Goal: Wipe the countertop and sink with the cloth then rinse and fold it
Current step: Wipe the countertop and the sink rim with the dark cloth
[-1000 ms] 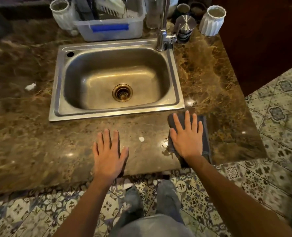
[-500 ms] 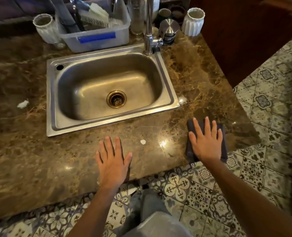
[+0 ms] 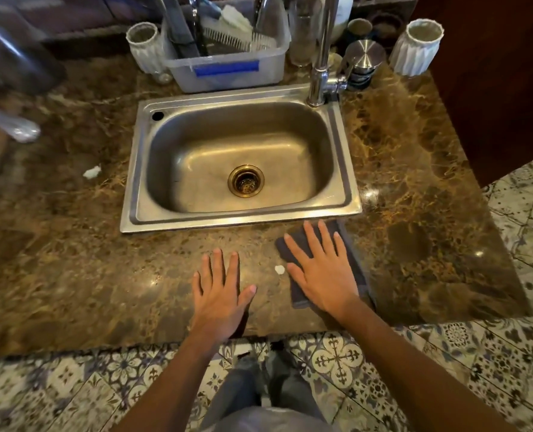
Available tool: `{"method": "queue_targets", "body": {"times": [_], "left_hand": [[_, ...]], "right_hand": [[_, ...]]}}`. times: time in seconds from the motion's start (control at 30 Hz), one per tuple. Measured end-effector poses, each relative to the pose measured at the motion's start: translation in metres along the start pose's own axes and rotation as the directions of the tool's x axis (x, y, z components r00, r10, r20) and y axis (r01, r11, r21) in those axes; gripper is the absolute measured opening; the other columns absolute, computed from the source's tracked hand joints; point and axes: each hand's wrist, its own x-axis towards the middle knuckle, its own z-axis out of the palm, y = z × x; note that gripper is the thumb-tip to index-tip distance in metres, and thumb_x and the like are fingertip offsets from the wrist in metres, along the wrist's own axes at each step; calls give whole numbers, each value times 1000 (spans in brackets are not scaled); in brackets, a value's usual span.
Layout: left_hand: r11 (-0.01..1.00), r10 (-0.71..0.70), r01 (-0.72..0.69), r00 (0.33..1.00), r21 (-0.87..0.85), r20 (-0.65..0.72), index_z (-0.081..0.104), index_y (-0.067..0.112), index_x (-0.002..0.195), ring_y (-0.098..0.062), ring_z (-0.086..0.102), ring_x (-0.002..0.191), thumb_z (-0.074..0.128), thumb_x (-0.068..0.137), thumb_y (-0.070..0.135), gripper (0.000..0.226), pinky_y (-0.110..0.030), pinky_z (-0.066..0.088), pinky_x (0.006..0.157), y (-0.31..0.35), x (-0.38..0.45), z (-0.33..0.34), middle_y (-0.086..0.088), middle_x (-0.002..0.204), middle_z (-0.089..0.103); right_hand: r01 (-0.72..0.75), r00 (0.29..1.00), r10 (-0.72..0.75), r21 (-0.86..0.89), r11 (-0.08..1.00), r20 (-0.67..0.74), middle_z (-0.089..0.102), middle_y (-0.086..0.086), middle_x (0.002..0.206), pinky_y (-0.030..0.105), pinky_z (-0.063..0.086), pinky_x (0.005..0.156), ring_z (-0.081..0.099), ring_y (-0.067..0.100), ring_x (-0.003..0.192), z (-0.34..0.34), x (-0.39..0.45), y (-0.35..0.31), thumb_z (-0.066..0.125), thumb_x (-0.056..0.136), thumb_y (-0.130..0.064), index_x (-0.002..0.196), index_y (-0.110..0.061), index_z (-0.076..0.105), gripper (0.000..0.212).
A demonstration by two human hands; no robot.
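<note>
A dark grey cloth (image 3: 350, 254) lies flat on the brown marble countertop (image 3: 72, 275), just in front of the sink's front right corner. My right hand (image 3: 318, 269) presses on it with straight, spread fingers. My left hand (image 3: 220, 293) rests flat on the bare counter near the front edge, left of the cloth. A small white speck (image 3: 279, 269) sits between the two hands. The steel sink (image 3: 240, 213) with a brass drain (image 3: 245, 181) is dry-looking and holds nothing. The tap (image 3: 322, 57) stands at its back right corner.
A clear plastic tub (image 3: 227, 70) of brushes and utensils stands behind the sink, with white ribbed cups (image 3: 143, 48) (image 3: 416, 48) on each side and a steel canister (image 3: 363, 60) by the tap. A white scrap (image 3: 92, 172) lies left of the sink. Patterned tile floor lies below.
My right hand has slid the cloth left along the counter's front, from near the right corner to in front of the sink's corner. My left hand stays flat in place.
</note>
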Motion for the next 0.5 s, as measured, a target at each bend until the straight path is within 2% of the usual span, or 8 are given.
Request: {"method": "queue_targets", "body": {"times": [0.07,0.17,0.23,0.33,0.4,0.5], "left_hand": [[1000,-5,5,1000,-9,2,-22,33,154,-26,-33,148,-5,80,78,88,-50,-11,122,1,-1,-2,1,156,-37],[1000,13,-12,1000,3,-27,-18,31,155,-28,-28,150,-16,78,83,93,-49,-10,120,2,-2,-3,-1,159,-32],[1000,24,-23,999,18,-48,-8,27,158,-30,-18,152,-12,83,80,92,-51,-5,120,1,-4,0,-6,165,-18],[999,35,-35,998,13,-56,8,23,159,-34,-2,153,4,94,73,83,-55,6,117,-1,-4,2,-13,168,6],[1000,30,-30,998,-4,-56,6,25,160,-31,-9,153,7,93,75,84,-53,2,119,0,-3,3,-10,168,-1],[998,26,-29,999,-61,-38,-7,31,159,-23,-29,149,18,91,72,83,-47,-12,120,-1,-1,-1,1,164,-26]], "right_hand": [[-4,1000,4,-13,1000,-4,10,12,168,56,17,122,5,36,155,5,-22,15,21,104,-56,160,-33,11,61],[-176,980,176,2,984,-94,16,19,166,56,19,121,14,39,153,7,-51,35,32,103,-51,159,-26,23,61],[-310,944,308,7,951,-118,19,24,164,57,18,120,18,42,151,4,-50,39,33,103,-49,158,-23,25,61],[-451,886,453,44,892,-102,22,21,164,60,19,119,18,43,150,-2,-22,30,26,102,-51,158,-23,27,62],[-471,878,474,62,880,-70,23,18,164,60,18,119,17,44,150,-4,-1,20,23,101,-52,158,-22,27,65],[-453,888,456,62,890,-56,21,19,165,61,17,120,14,45,151,-6,22,-1,21,101,-53,159,-16,23,69]]}}
